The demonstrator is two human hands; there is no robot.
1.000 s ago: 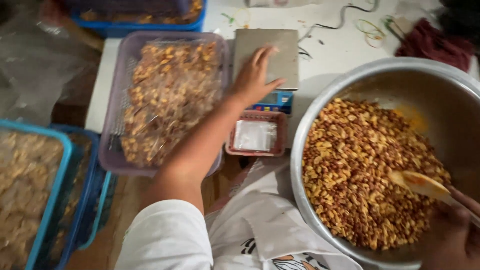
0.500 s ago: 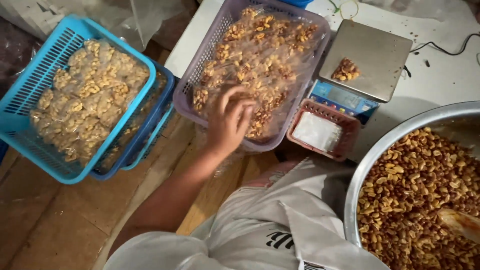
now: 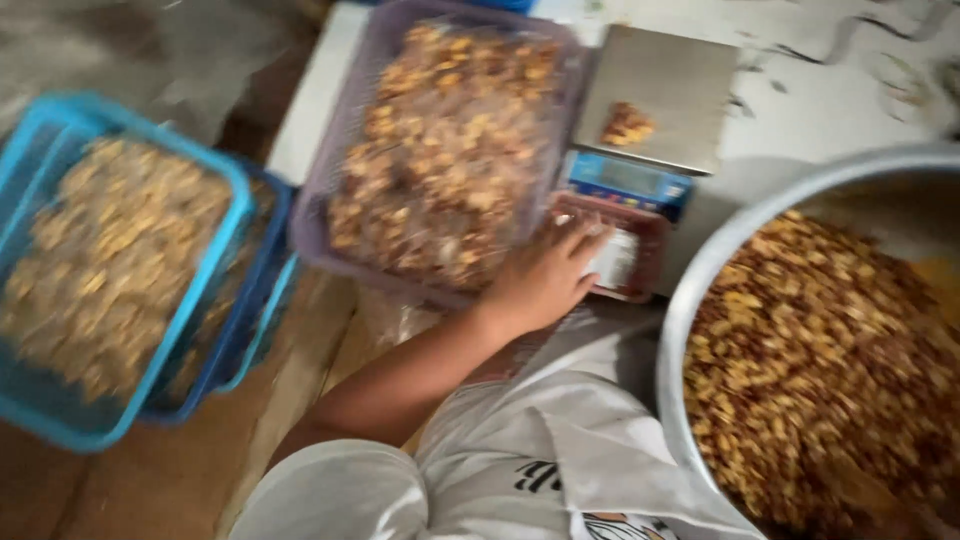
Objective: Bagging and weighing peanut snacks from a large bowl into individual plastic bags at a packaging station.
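Just now, left hand (image 3: 545, 280) rests on a small red plastic tray (image 3: 640, 255).

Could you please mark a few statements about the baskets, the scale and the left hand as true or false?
1. A small heap of snack lies on the scale. True.
2. The left hand rests inside the big metal bowl. False: it is at the purple basket's near edge, by the small red tray.
3. The blue basket is empty. False: it holds snack.
4. The metal bowl holds snack mix. True.
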